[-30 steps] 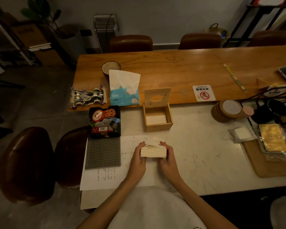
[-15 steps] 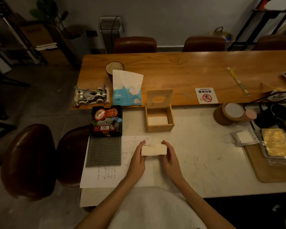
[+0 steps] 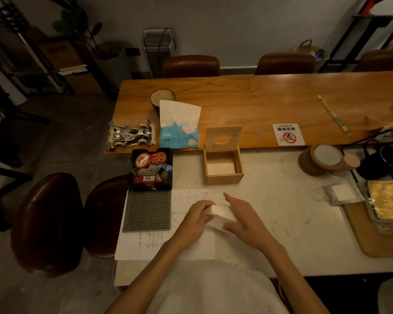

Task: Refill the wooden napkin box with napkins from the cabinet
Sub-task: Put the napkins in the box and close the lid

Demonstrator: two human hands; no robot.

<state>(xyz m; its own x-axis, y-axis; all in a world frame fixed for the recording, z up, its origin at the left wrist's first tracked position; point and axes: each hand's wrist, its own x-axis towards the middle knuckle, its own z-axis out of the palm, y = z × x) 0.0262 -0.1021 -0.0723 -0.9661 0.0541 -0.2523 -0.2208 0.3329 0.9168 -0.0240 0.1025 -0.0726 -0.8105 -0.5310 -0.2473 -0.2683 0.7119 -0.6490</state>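
Left hand [image 3: 196, 219], lower centre of the frame: fingers curled over the left end of a stack of napkins [image 3: 221, 215], grasping it. Right hand [image 3: 243, 219], just right of it: palm and fingers laid against the right side of the same stack, forefinger extended toward the top of the frame; it presses the stack rather than clenching it. The stack sits tilted between the two hands, above a written sheet of paper [image 3: 166, 245] that lies on the pale tabletop [image 3: 281, 211]; whether the stack's underside touches the paper cannot be told. Directly above the hands in the frame, near but apart from them, stands the wooden napkin box [image 3: 223, 165], its slotted lid [image 3: 223, 138] raised upright at the far side. The box is open, with only a low pale layer showing at its bottom. To its left, a black tray of small items [image 3: 152, 168] above a grey studded mat [image 3: 147, 210]; further up, a blue tissue pack [image 3: 179, 132] and a toy car [image 3: 131, 135] on the wooden table. Assessment: napkins are fetched; the step in hand appears to be squaring the stack before loading. The next move calls for carrying the stack forward, aligning its edges to the box opening, lowering it flat, then closing the lid.
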